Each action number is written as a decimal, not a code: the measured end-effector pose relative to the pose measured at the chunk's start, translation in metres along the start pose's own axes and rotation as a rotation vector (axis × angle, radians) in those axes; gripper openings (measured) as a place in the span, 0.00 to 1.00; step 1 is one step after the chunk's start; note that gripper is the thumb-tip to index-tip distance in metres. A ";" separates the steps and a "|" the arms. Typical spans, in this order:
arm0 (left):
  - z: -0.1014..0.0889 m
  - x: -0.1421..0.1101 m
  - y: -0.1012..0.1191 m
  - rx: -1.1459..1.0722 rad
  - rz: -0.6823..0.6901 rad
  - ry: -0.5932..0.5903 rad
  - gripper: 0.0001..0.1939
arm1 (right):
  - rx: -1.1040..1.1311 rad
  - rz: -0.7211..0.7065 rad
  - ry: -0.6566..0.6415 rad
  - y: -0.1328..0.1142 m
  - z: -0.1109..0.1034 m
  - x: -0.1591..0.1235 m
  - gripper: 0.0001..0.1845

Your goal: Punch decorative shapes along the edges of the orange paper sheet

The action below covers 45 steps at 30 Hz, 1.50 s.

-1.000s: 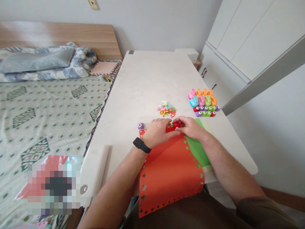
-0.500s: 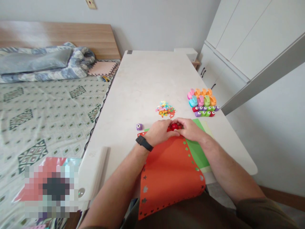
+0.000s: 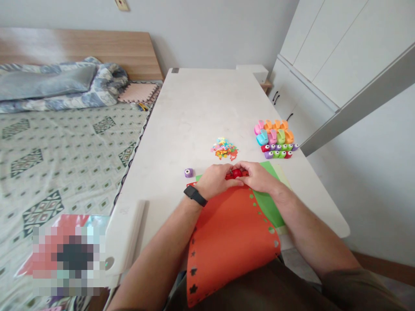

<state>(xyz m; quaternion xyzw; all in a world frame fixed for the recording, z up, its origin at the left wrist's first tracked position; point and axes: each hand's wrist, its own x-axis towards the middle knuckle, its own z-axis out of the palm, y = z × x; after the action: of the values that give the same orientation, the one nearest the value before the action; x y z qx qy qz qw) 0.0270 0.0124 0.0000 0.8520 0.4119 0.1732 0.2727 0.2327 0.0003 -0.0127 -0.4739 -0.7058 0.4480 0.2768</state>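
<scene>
A sheet of orange paper (image 3: pixel 227 233), with small shapes cut out along its borders, curves down from the table edge over my lap. At its far edge sits a small red paper punch (image 3: pixel 237 173), enclosed between both hands. My left hand (image 3: pixel 218 180), with a black watch at the wrist, is closed on the paper's far edge, thumb and fingertips against the punch. My right hand (image 3: pixel 255 175) curls around the punch from the other side. The fingers partly hide the punch and the paper in it. Green paper (image 3: pixel 267 203) lies beneath.
A pile of colourful paper cutouts (image 3: pixel 224 149) lies beyond my hands. One purple punch (image 3: pixel 188 172) stands to the left. Rows of coloured punches (image 3: pixel 275 138) stand at the right. A white device (image 3: pixel 126 237) lies along the table's left edge, beside a bed (image 3: pixel 71 155).
The orange paper's near part has shifted slightly, its lower left corner hanging lower. Both hands stay around the red punch, nearly in place.
</scene>
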 end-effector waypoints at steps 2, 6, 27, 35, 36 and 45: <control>0.001 -0.003 0.000 -0.025 0.020 0.036 0.24 | 0.006 -0.014 0.011 -0.001 -0.001 -0.001 0.14; 0.001 -0.011 -0.001 -0.060 0.042 0.057 0.29 | 0.002 -0.011 0.004 -0.006 -0.004 -0.002 0.18; 0.011 -0.018 -0.015 0.021 0.005 0.119 0.13 | 0.466 0.156 0.280 0.002 -0.003 0.008 0.27; 0.013 -0.016 -0.011 0.050 0.096 0.092 0.21 | 0.477 0.111 0.230 -0.001 0.002 0.009 0.25; 0.013 -0.015 -0.010 0.059 0.100 0.088 0.22 | 0.466 0.096 0.226 -0.002 0.003 0.009 0.25; 0.015 -0.015 -0.009 0.076 -0.001 0.115 0.30 | 0.389 0.073 0.265 -0.002 0.003 0.009 0.27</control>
<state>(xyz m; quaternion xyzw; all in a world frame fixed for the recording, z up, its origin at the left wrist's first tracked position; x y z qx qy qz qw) 0.0205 0.0002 -0.0181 0.8503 0.4334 0.2060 0.2162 0.2265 0.0072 -0.0127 -0.4914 -0.5460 0.5191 0.4369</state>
